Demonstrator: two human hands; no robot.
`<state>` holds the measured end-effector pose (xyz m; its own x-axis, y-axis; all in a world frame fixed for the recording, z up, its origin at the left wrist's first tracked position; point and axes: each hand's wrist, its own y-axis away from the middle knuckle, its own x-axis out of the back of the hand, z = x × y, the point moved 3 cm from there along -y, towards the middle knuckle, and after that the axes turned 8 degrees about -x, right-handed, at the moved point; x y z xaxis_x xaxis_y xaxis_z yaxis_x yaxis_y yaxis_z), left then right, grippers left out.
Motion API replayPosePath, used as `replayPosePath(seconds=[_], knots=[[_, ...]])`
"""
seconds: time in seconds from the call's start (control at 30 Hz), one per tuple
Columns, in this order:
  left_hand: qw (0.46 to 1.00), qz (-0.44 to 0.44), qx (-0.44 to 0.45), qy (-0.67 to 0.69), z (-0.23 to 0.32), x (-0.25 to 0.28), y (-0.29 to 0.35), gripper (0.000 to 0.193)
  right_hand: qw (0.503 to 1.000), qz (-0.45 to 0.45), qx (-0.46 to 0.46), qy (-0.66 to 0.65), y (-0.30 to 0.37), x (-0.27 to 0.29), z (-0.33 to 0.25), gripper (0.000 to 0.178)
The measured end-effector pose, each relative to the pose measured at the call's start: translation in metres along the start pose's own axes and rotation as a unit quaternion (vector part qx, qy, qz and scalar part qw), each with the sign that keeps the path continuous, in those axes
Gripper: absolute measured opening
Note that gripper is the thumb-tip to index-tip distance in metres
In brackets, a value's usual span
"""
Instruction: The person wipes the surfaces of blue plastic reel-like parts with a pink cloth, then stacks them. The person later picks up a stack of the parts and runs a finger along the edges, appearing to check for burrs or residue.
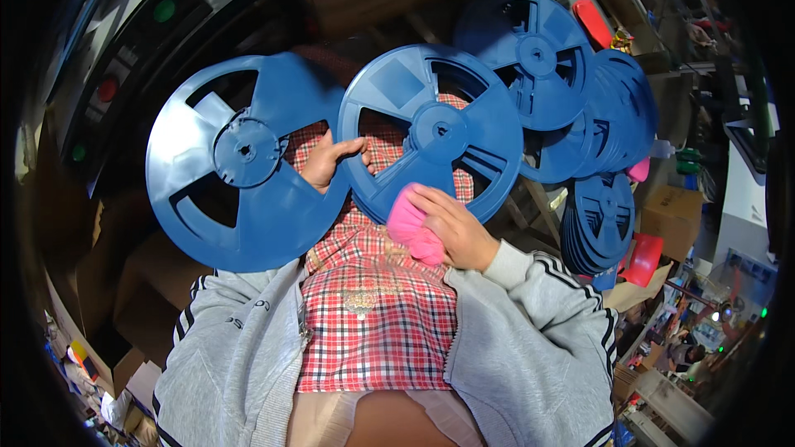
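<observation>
A large blue plastic reel [290, 215] with a round hub and wide cut-outs hangs tilted at the left, in front of my left forearm. My left hand [325, 161] shows in its right-hand cut-out, fingers closed about the rim, index finger stretched along it; some of the grip is hidden. Right beside it, a second blue reel [397, 87] lies over my lap, with more layers visible under it. My right hand [460, 228] is closed on a bunched pink cloth [411, 226] at the lower edge of this second reel.
More blue reels [534, 51] stand in overlapping stacks at the right, with a smaller-looking stack [604, 211] below. A red plastic piece [642, 258] and a cardboard box [669, 213] are near them. At the far left stands a dark machine with a red button [108, 88].
</observation>
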<state>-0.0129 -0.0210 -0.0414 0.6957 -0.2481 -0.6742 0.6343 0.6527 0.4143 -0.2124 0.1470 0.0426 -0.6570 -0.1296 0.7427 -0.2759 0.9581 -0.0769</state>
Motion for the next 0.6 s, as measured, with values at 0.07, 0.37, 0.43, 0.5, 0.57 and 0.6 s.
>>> replayPosePath(seconds=[0.07,0.37,0.43,0.5,0.57,0.6], knots=[[1.0,0.004,0.003,0.008,0.002,-0.001,0.0,0.023,0.989,0.091,-0.116,0.018,0.014,0.029,0.01,0.045],[0.999,0.003,0.037,-0.028,0.009,-0.011,-0.002,0.019,0.887,0.306,-0.336,0.078,-0.106,0.068,0.157,0.042],[0.999,-0.021,0.017,-0.031,0.008,-0.013,-0.004,0.018,0.9,0.307,-0.306,0.043,-0.165,0.05,0.127,0.036],[0.999,-0.03,0.008,-0.038,0.007,-0.007,-0.005,0.017,0.95,0.278,-0.138,0.037,-0.208,0.021,0.082,0.04],[0.999,-0.02,0.02,-0.031,0.004,-0.002,-0.005,0.015,0.984,0.142,-0.095,-0.056,-0.207,-0.005,0.054,0.059],[0.999,-0.019,0.027,-0.018,0.004,-0.003,-0.004,0.014,0.982,0.159,-0.094,-0.041,-0.191,-0.001,0.048,0.053]])
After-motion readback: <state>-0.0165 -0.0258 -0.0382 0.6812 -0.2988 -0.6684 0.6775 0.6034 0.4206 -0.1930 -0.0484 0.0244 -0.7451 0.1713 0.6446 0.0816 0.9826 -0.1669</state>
